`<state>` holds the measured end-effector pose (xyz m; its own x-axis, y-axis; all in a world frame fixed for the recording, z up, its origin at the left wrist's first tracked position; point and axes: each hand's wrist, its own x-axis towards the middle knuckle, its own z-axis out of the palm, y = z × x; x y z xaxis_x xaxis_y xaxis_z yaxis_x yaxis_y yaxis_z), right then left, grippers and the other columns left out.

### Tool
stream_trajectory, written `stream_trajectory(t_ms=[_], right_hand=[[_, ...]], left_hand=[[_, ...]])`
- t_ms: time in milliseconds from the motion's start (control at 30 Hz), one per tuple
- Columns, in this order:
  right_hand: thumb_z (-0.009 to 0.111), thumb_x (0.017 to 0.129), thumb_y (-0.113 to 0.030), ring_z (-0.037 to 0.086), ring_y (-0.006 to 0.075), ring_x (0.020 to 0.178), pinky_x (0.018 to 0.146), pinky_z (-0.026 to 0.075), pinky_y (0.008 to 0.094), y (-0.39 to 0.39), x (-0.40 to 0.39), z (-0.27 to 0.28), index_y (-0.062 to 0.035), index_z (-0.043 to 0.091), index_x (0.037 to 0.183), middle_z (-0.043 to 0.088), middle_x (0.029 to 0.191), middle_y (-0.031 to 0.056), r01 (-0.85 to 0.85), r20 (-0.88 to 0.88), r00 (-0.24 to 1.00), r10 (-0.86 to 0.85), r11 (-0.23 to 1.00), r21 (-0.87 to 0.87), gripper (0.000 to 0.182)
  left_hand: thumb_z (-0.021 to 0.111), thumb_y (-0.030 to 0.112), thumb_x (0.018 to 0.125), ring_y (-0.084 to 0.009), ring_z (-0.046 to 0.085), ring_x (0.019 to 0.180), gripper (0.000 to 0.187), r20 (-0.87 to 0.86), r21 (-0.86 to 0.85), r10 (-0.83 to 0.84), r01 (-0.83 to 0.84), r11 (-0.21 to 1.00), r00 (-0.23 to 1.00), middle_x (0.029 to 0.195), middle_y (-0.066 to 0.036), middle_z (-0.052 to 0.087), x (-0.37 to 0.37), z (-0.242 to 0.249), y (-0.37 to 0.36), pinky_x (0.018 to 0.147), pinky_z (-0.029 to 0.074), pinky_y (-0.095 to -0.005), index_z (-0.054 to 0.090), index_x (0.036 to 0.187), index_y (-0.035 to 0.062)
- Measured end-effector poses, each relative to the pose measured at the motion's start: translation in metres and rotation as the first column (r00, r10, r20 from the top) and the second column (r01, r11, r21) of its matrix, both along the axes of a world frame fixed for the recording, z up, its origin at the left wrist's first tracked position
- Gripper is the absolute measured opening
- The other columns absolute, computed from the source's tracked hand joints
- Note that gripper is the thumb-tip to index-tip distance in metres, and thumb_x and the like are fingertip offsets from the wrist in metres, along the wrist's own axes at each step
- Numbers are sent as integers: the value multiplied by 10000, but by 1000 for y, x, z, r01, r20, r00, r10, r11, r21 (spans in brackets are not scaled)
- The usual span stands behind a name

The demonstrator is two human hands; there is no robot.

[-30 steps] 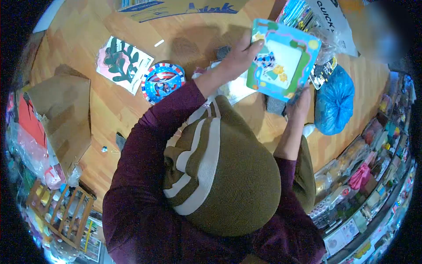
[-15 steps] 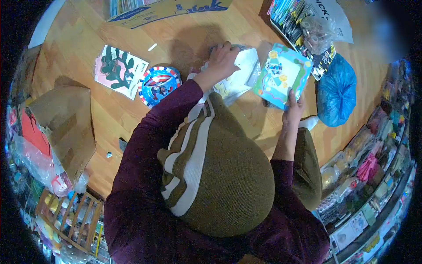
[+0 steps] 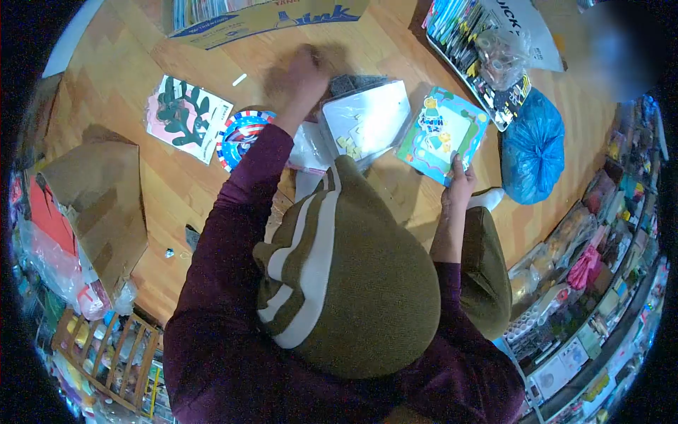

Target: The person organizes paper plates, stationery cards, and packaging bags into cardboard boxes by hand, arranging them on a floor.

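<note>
My right hand [image 3: 460,182] grips the lower edge of a light blue cardboard frame [image 3: 427,141] with "Happy" lettering and a pale middle. My left hand [image 3: 307,74] is over the floor, left of a clear plastic bag [image 3: 371,116] holding a white sheet and small yellow pieces. Motion smears its fingers, so their state does not show. A dark grey piece [image 3: 353,85] sits at the bag's top edge. Partly behind my left sleeve lies a round red, white and blue printed piece [image 3: 239,138]. Farther left is a white card with green leaf shapes [image 3: 191,116].
A cardboard box [image 3: 268,25] of upright sheets stands at the top. At the upper right are a container of packets [image 3: 459,60] and a tied blue plastic bag [image 3: 534,152]. An open brown carton [image 3: 99,205] stands left; packed goods [image 3: 565,283] line the right side.
My left hand has moved left and up, away from the plastic bag, uncovering the dark grey piece. My right hand still holds the blue frame, now slightly lower and more to the left.
</note>
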<state>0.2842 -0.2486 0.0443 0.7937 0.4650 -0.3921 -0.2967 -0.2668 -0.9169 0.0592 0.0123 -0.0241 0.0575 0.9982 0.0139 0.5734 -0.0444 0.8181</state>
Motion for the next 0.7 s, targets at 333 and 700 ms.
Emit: stream_trajectory(t_ms=[333,700], right_hand=[[542,792,-57,523,140,854,744,413,269,0,-21,33,42,503,1055,568,954,99,-119,-50,991,125,986,113,284],[582,779,-105,542,109,659,543,431,226,-39,53,21,57,558,922,598,798,73,30,396,917,55,978,-207,218]], left_hand=[[689,343,610,-313,524,933,566,-64,-513,-751,623,590,658,1002,-199,544,29,-27,-25,807,414,-373,512,1015,-10],[730,314,543,-321,525,935,610,-68,-566,-854,685,459,516,1027,-210,531,18,-23,-23,791,424,-362,520,1017,-7]])
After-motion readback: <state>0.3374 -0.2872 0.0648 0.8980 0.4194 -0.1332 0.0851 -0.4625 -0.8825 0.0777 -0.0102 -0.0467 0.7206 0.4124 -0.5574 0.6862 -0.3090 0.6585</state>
